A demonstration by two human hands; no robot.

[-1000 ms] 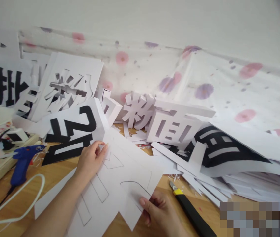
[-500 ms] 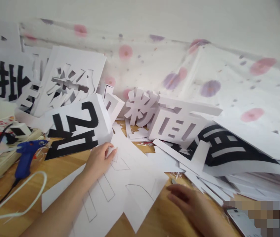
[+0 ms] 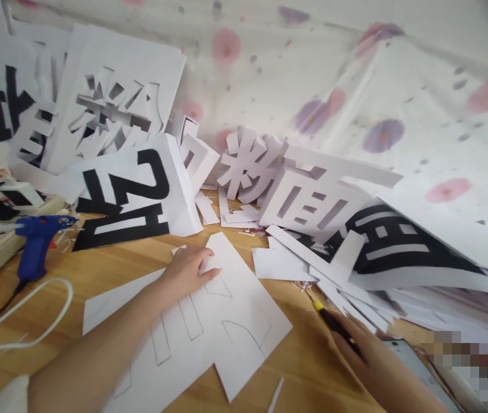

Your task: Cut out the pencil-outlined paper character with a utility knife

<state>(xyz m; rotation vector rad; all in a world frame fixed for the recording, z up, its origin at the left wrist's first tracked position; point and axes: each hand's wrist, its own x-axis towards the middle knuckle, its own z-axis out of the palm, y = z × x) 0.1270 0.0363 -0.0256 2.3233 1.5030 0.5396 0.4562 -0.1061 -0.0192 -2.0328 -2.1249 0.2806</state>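
My left hand (image 3: 190, 268) lies flat on a white foam board (image 3: 209, 327) marked with pencil outlines, pressing its upper part onto the wooden table (image 3: 110, 264). Its fingers are stretched out. My right hand (image 3: 373, 358) is closed around a black and yellow utility knife (image 3: 334, 322) at the lower right. The knife's tip points up and left, a little to the right of the board's edge.
A blue glue gun (image 3: 33, 244) with a white cord (image 3: 28, 338) lies at the left. Cut-out white characters (image 3: 270, 183) and sheets printed with black characters (image 3: 127, 198) lean against a flowered cloth (image 3: 356, 103). A heap of foam offcuts (image 3: 399, 287) fills the right. A phone (image 3: 416, 367) lies beside my right hand.
My right hand let go of the board's lower edge, moved right and picked up the knife. The board now lies flat under my left hand. The view tilted downward.
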